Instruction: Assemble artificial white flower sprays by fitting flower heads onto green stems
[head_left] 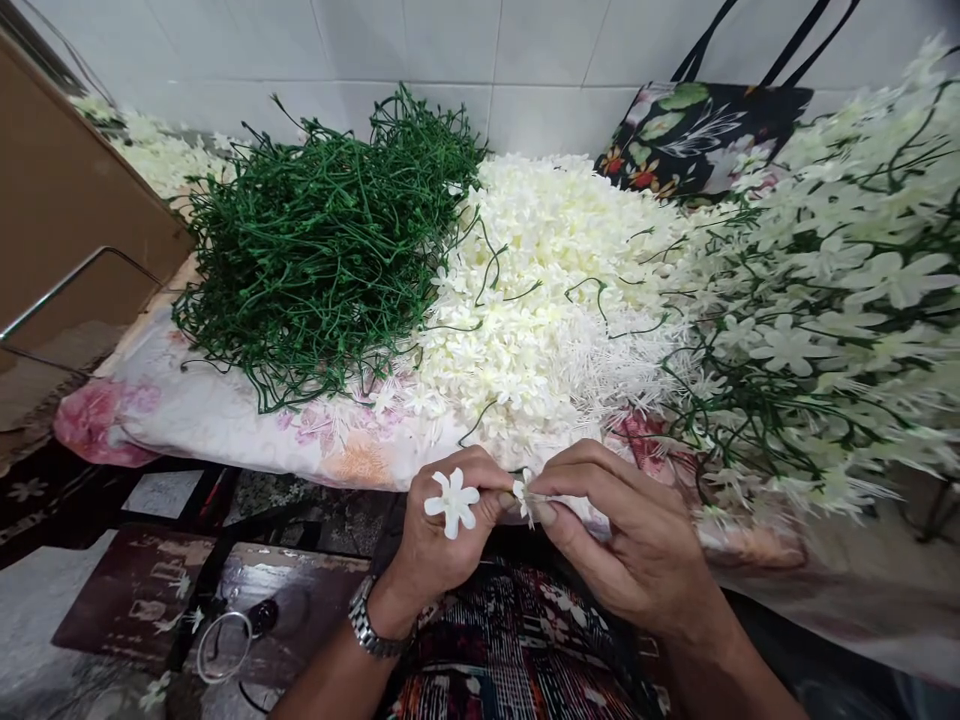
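Observation:
My left hand (450, 525), with a metal watch on its wrist, is closed on a green flower stem that is mostly hidden by the fingers. One white artificial flower (452, 502) shows against the back of this hand. A second white flower (523, 495) stands edge-on between my two hands, at the left fingertips. My right hand (622, 530) pinches a thin white stamen piece (541, 498) at that flower's face. Just beyond my hands lie a heap of loose white petals (517, 340) and a heap of white stamen pieces (626, 360).
A big tangle of green stems (322, 250) lies at the left of the cloth-covered table (247, 430). Finished-looking white flower sprays (810, 300) pile up at the right. A floral bag (697, 135) leans on the tiled wall; a cardboard box (75, 180) stands far left.

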